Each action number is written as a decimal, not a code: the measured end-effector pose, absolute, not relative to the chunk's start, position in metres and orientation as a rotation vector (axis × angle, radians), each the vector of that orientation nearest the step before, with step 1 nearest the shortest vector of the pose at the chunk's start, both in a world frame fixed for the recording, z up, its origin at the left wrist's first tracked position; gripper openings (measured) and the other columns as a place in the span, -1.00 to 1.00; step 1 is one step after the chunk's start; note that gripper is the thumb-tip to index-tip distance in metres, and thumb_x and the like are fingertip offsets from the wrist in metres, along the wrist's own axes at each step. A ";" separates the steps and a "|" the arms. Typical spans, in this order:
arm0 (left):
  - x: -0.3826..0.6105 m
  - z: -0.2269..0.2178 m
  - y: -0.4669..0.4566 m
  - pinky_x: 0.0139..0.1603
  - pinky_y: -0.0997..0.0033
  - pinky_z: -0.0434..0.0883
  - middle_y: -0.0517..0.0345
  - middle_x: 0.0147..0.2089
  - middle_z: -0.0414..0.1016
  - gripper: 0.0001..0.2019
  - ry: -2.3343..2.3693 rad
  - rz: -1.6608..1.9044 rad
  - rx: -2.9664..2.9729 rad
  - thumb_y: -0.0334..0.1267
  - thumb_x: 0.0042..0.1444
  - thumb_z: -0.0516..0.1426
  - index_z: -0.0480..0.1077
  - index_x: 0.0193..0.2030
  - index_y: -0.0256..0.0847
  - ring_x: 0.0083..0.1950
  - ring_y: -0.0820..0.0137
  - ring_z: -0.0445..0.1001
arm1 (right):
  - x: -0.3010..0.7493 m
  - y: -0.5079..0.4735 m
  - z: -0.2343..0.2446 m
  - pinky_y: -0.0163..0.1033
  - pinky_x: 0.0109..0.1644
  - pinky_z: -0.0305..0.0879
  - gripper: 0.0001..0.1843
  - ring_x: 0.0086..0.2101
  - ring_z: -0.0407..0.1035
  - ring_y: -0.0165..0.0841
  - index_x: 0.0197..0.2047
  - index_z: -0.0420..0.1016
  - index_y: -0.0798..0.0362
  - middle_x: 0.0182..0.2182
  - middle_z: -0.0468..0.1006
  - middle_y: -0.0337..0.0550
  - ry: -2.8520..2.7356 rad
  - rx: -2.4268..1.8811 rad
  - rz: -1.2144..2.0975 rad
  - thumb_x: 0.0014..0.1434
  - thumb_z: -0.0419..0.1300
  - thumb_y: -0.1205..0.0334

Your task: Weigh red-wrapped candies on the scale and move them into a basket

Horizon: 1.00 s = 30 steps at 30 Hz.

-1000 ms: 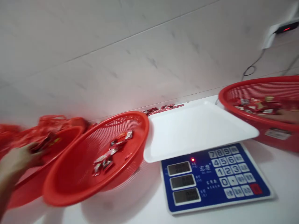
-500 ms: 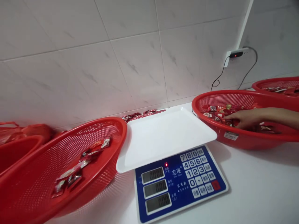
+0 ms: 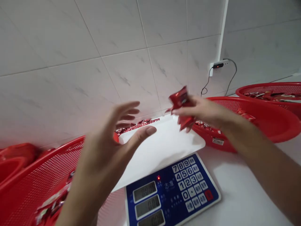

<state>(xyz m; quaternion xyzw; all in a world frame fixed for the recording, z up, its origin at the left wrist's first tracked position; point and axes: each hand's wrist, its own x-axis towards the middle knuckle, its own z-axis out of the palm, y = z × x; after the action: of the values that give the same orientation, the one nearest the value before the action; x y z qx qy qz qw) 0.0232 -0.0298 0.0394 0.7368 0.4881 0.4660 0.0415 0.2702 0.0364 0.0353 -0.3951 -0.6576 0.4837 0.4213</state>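
Tile wall point(image 3: 70, 62), pale with grey veining, rises behind a white table point(image 3: 249, 185). Wall socket point(image 3: 217, 66) at right, black cable point(image 3: 207, 83) looping down from it. Electronic scale point(image 3: 171, 191) sits mid-table: white tray point(image 3: 162, 141), blue keypad panel, three readouts, small red light lit. Loose red packets point(image 3: 136, 125) lie in a row between tray and wall. Red mesh basket point(image 3: 47, 179) at lower left holds wrapped packets, partly hidden by the left hand; a second red basket point(image 3: 265, 116) stands just right of the scale, and a third point(image 3: 270, 88) beyond it, both with packets inside. Left hand point(image 3: 103, 150) open, fingers spread and lightly curled, holding nothing, raised over the tray's left side. Right hand point(image 3: 202, 111) closed to a pinch on a small bunch of red foil packets point(image 3: 181, 105), gripped between thumb and fingers, over the tray's far right corner, in front of the second basket.
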 end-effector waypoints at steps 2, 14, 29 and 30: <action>0.023 0.034 -0.023 -0.09 0.24 0.59 0.10 0.08 0.65 -0.44 1.422 1.339 2.216 0.26 0.11 0.32 0.52 0.16 0.05 0.02 0.16 0.62 | 0.246 0.036 0.025 -0.29 -0.49 0.51 -0.60 -0.45 0.51 -0.33 0.03 0.46 0.07 -0.44 0.51 -0.21 -1.793 -1.018 1.266 0.17 0.41 0.18; 0.017 0.021 0.008 -0.20 0.28 0.44 0.07 -0.27 0.68 -0.76 1.302 1.072 2.032 -0.11 0.14 0.29 0.57 -0.13 -0.18 -0.23 0.25 0.60 | 0.223 0.036 0.003 -0.41 -0.48 0.45 -0.77 -0.42 0.45 -0.44 -0.12 0.49 0.02 -0.40 0.49 -0.26 -1.973 -1.023 1.153 0.14 0.33 0.24; -0.007 0.006 0.033 -0.25 0.28 0.36 0.06 -0.33 0.65 -0.76 1.653 0.589 2.257 -0.11 0.18 0.17 0.63 -0.20 -0.15 -0.30 0.24 0.52 | 0.250 0.035 0.027 -0.39 -0.57 0.34 -0.60 -0.56 0.39 -0.43 -0.52 0.44 0.09 -0.60 0.46 -0.14 -1.602 -0.817 1.376 0.19 0.39 0.02; -0.006 0.006 0.032 -0.25 0.27 0.37 0.05 -0.29 0.66 -0.76 1.692 0.608 2.254 -0.10 0.17 0.21 0.64 -0.14 -0.14 -0.28 0.23 0.54 | 0.249 0.033 0.028 -0.40 -0.58 0.32 -0.60 -0.56 0.38 -0.44 -0.52 0.45 0.09 -0.60 0.46 -0.15 -1.585 -0.816 1.363 0.21 0.39 0.03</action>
<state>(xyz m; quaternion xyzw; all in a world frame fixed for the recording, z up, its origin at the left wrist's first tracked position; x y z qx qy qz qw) -0.0062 0.0319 0.0064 0.7753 0.5819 0.2092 0.1289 0.2494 0.0332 0.0282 -0.3277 -0.6363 0.5473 0.4340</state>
